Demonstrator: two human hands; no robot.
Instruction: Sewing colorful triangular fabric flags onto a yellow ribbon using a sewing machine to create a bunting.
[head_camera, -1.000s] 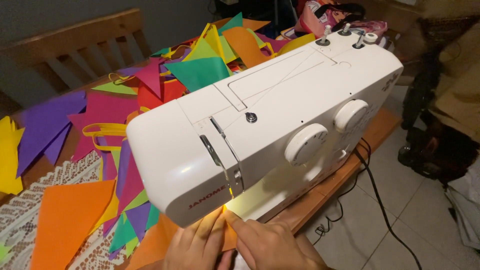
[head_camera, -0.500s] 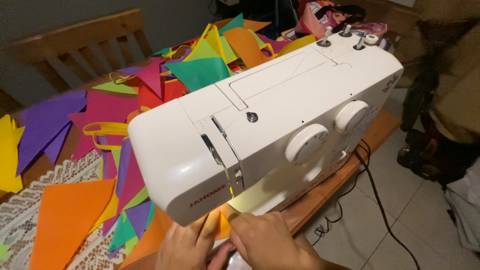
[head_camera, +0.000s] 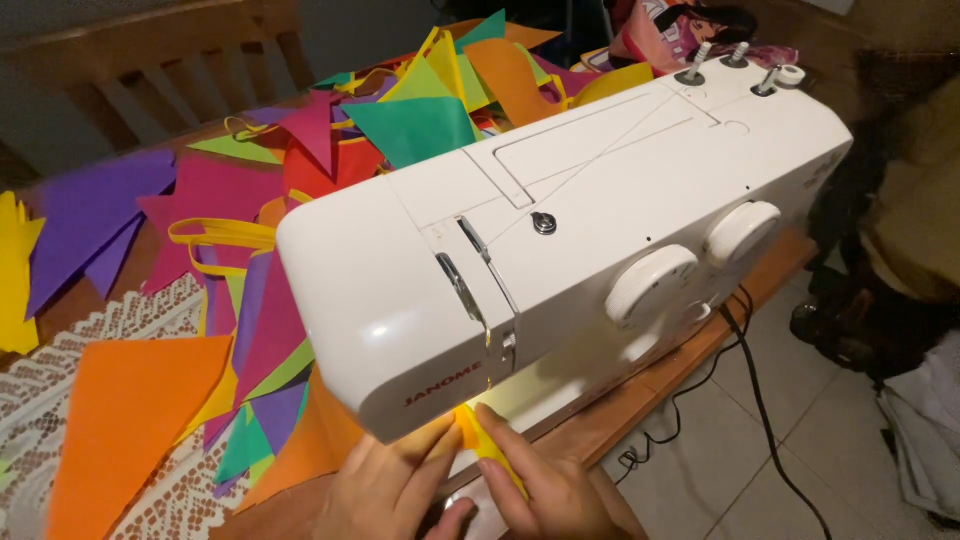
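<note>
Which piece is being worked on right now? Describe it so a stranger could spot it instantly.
Start at the white sewing machine filling the middle of the table. Look under its near end, where the lamp lights the bed: the left hand and right hand pinch a yellow strip there. Unlike the loose flags piled behind, it is narrow, folded and held.

A wooden chair back (head_camera: 150, 75) stands against a dim, perhaps grey wall (head_camera: 370, 30); pale tiled floor (head_camera: 800, 430) lies right.

Single head cam, worn by the person, looks steeply down & fwd from close range over the white plastic sewing machine (head_camera: 570, 250) onto both hands at bottom edge.
</note>
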